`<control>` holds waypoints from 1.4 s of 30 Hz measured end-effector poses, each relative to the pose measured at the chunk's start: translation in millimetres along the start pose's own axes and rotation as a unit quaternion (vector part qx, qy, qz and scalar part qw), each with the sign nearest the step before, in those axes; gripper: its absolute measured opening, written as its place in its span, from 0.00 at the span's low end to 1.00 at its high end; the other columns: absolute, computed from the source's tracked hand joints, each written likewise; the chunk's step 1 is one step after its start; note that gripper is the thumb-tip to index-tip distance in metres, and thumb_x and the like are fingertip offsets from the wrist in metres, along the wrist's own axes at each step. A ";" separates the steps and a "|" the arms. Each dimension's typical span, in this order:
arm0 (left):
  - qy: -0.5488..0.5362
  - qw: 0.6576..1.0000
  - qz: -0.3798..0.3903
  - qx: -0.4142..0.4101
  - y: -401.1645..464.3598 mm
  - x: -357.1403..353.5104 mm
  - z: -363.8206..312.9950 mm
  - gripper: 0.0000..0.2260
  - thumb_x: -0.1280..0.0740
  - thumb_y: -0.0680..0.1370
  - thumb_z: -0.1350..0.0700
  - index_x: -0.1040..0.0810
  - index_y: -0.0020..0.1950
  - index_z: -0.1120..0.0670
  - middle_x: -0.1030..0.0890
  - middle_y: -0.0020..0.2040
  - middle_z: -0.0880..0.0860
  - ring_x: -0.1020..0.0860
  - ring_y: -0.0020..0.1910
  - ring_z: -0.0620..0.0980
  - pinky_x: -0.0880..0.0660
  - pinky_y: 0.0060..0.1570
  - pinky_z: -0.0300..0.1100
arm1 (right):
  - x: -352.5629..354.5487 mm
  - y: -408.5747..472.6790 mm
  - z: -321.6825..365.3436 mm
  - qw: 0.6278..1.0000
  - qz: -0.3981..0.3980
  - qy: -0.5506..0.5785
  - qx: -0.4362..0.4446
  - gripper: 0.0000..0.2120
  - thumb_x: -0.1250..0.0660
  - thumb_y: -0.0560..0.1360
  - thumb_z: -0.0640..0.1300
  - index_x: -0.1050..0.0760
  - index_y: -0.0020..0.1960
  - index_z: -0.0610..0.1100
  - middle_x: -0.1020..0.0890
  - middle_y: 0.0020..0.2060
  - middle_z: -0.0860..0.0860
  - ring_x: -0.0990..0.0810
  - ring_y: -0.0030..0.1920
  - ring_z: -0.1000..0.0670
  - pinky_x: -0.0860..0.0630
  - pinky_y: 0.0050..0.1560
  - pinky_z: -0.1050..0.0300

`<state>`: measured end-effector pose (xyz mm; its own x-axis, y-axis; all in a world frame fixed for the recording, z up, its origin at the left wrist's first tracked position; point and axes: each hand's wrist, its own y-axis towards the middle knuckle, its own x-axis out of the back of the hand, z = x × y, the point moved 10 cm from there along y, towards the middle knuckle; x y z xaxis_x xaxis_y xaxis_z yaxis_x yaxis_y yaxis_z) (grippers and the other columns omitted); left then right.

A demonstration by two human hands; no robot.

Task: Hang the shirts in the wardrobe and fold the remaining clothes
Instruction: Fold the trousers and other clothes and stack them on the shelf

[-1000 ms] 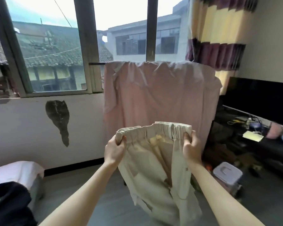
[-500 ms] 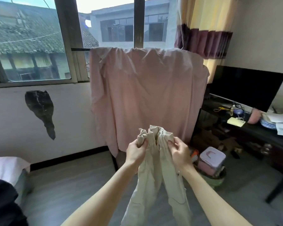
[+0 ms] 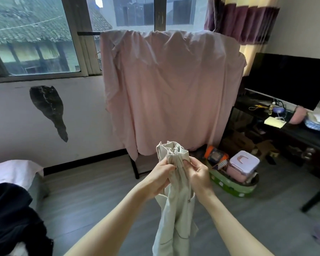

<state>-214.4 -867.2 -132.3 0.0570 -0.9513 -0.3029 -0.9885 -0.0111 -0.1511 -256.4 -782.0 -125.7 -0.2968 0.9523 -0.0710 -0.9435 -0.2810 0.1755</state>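
Beige trousers (image 3: 175, 215) with an elastic waistband hang in front of me, folded lengthwise so the waistband is bunched together at the top. My left hand (image 3: 160, 179) grips the left side of the bunched waistband. My right hand (image 3: 199, 174) pinches its right side, fingers curled into the fabric. The legs dangle down between my forearms over the floor. A clothes rack draped with a pink cover (image 3: 170, 89) stands just behind, under the window. Dark clothes (image 3: 9, 218) lie on the bed at lower left.
A bed with a pink sheet (image 3: 15, 170) is at the left. A green basket (image 3: 233, 185) holding a pink lidded box (image 3: 243, 163) sits on the grey floor to the right. A dark desk (image 3: 292, 132) with a black monitor (image 3: 288, 78) and clutter lines the right wall.
My hands have come together, closing the spread waistband into a lengthwise fold. The trousers have dropped lower, and my view has tilted down and moved closer to the rack.
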 end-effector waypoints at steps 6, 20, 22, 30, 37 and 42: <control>-0.165 0.986 -0.005 0.025 -6.7 18.1 -1.0 0.21 0.50 0.77 0.53 0.18 0.44 0.60 0.20 0.33 0.54 0.20 0.33 0.48 0.26 0.40 0.40 | -35.1 -2.1 -3.3 0.993 0.104 -0.051 0.003 0.05 0.34 0.76 0.43 0.25 0.51 0.48 0.18 0.43 0.51 0.18 0.45 0.55 0.22 0.48 0.59; 0.174 0.942 -0.287 -0.019 -37.5 137.0 -36.2 0.36 0.26 0.70 0.47 0.41 0.72 0.52 0.37 0.72 0.54 0.30 0.64 0.48 0.30 0.62 0.44 | -54.1 28.0 43.8 0.993 0.050 -0.041 0.101 0.09 0.44 0.79 0.33 0.28 0.51 0.44 0.22 0.41 0.53 0.24 0.40 0.65 0.29 0.44 0.72; 0.197 0.941 -0.274 -0.027 -39.7 152.6 -47.3 0.55 0.22 0.61 0.41 0.56 0.76 0.45 0.45 0.76 0.50 0.39 0.72 0.50 0.40 0.68 0.46 | -62.2 35.5 63.5 0.989 0.074 -0.028 0.122 0.09 0.45 0.79 0.32 0.27 0.52 0.40 0.22 0.42 0.51 0.24 0.41 0.62 0.28 0.46 0.70; 0.120 0.982 -0.126 -0.071 -22.1 152.4 -94.4 0.66 0.20 0.53 0.42 0.71 0.70 0.36 0.21 0.59 0.39 0.25 0.60 0.41 0.37 0.67 0.51 | -63.6 65.4 100.4 0.987 0.102 0.057 0.113 0.12 0.45 0.81 0.36 0.23 0.50 0.43 0.19 0.44 0.47 0.23 0.47 0.50 0.27 0.52 0.54; 0.185 0.972 -0.102 -0.108 -29.7 114.4 -111.6 0.18 0.26 0.63 0.51 0.18 0.51 0.53 0.16 0.48 0.53 0.19 0.50 0.50 0.25 0.46 0.40 | -49.7 82.3 96.6 0.991 0.068 -0.014 0.117 0.10 0.44 0.80 0.38 0.25 0.49 0.46 0.21 0.43 0.49 0.25 0.47 0.51 0.28 0.50 0.56; 0.135 0.952 -0.223 -0.161 -41.6 126.9 -124.1 0.12 0.25 0.63 0.53 0.17 0.45 0.50 0.16 0.45 0.51 0.18 0.48 0.49 0.24 0.43 0.41 | -55.4 73.9 77.7 0.985 0.148 -0.030 0.080 0.07 0.38 0.78 0.42 0.30 0.55 0.51 0.21 0.46 0.49 0.22 0.46 0.54 0.25 0.48 0.60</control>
<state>-183.5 -1025.7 -47.7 0.4851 -0.8743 -0.0166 -0.8692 -0.4842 0.1007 -298.2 -846.3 -32.5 -0.5412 0.8385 0.0636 -0.7805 -0.5291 0.3331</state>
